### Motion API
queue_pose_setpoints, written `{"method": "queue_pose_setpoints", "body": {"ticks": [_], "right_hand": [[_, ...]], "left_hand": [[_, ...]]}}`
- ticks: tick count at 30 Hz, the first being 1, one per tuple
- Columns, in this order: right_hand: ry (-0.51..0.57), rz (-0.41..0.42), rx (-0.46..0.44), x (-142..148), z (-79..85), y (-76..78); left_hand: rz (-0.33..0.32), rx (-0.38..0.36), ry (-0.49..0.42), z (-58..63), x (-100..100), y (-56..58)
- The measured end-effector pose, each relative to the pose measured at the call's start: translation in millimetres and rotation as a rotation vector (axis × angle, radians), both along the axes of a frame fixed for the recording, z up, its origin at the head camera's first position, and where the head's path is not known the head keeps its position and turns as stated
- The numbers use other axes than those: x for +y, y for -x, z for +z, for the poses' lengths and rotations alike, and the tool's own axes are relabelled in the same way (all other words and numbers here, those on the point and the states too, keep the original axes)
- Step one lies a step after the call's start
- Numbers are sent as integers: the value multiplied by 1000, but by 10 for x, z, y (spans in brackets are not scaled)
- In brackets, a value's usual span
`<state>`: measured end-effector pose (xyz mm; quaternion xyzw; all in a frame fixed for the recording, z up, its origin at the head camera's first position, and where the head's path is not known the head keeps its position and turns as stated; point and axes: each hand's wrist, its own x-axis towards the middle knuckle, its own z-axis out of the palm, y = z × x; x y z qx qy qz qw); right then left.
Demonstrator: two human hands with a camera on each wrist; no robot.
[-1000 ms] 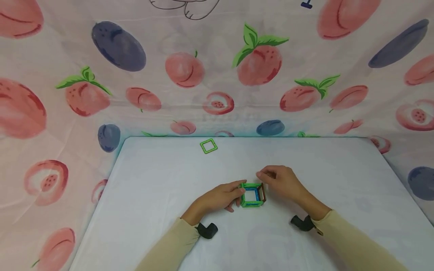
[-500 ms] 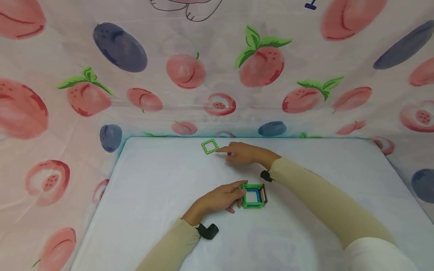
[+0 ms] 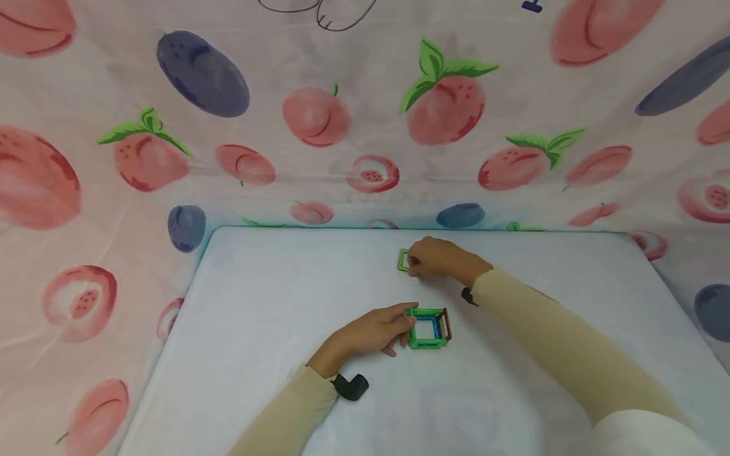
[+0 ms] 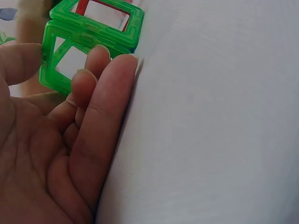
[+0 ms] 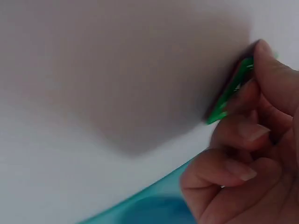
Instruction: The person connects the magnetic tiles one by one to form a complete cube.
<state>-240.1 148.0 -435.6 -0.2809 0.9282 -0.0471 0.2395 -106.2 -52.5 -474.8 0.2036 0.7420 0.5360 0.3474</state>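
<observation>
Near the middle of the table, my left hand holds an open-topped box of magnetic tiles, thumb on one side and fingers at the other. The box has green, blue and red-brown square frames. Up close in the left wrist view, two green frames meet along an edge, with curled fingertips against the lower one. Farther back, my right hand pinches a loose green square magnetic tile between thumb and fingers. The right wrist view shows this tile tilted, partly hidden by the fingers.
The white table ends at the back against a fruit-printed cloth. A black wrist mount sits under the left cuff, and another under the right.
My right hand reached from beside the box to the back of the table, took the green square tile and brought it rightward. The left hand has stayed at the box.
</observation>
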Motion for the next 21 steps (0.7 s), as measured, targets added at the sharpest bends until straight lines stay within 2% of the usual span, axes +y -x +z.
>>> {"method": "queue_pose_setpoints", "body": {"ticks": [4,6,8,10,14,17,21], "right_hand": [[82,-46,-25,582,-4,-230],[176,-49,-27,801,38,-365],[277,-67,-39,903,133,-518],[348,-65,-42,898,251,-701],[398,27,-43,692,477,-1108],[358,81,-2,519,577,-1330],[257,90,57,368,596,-1453]], "left_hand": [[7,-3,3,-6,1,-2],[15,-2,9,-11,-9,-7],[21,-2,19,-16,-22,-11],[22,-9,18,-12,-31,-13],[16,-18,9,-9,-35,-13],[17,-21,-2,-21,-33,-6],[5,-27,-29,-44,-12,8]]}}
